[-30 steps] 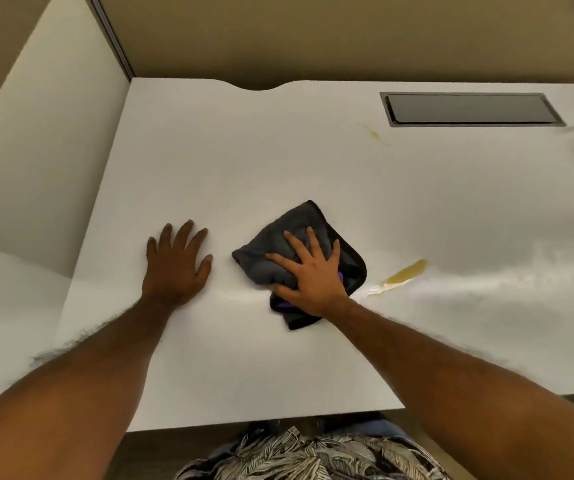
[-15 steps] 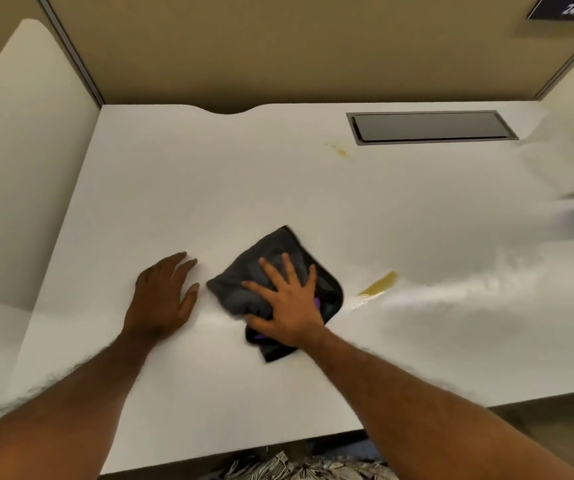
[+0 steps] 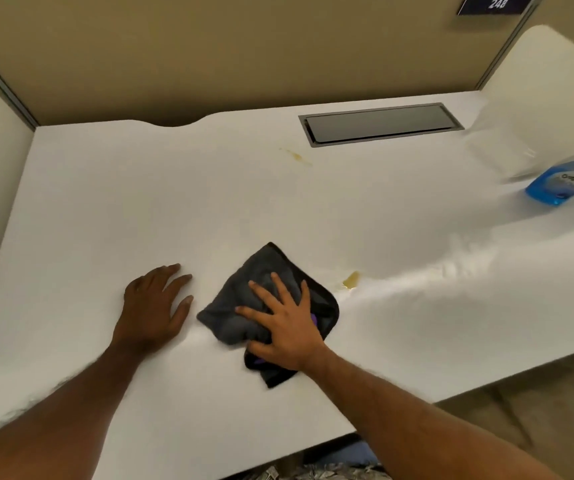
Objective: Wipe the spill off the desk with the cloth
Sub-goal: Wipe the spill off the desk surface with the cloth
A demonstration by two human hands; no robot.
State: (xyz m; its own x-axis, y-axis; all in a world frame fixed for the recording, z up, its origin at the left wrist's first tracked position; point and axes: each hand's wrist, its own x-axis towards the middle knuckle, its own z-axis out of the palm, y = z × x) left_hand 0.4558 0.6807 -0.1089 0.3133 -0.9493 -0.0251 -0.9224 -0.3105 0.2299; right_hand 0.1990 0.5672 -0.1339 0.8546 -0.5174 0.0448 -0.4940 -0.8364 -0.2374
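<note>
A dark grey cloth lies crumpled on the white desk. My right hand presses flat on the cloth with its fingers spread. A small yellowish spill sits just right of the cloth, apart from it. A fainter yellow streak marks the desk farther back. My left hand rests flat on the bare desk, left of the cloth, holding nothing.
A dark rectangular cable hatch is set into the desk at the back right. A blue bottle lies at the right edge. Beige partition walls close the back and sides. A sign reading 248 hangs at top right.
The view has tilted up and swung right, bringing the blue bottle and sign into sight. The visible part of the yellowish spill beside the cloth has shrunk. Both hands stay flat.
</note>
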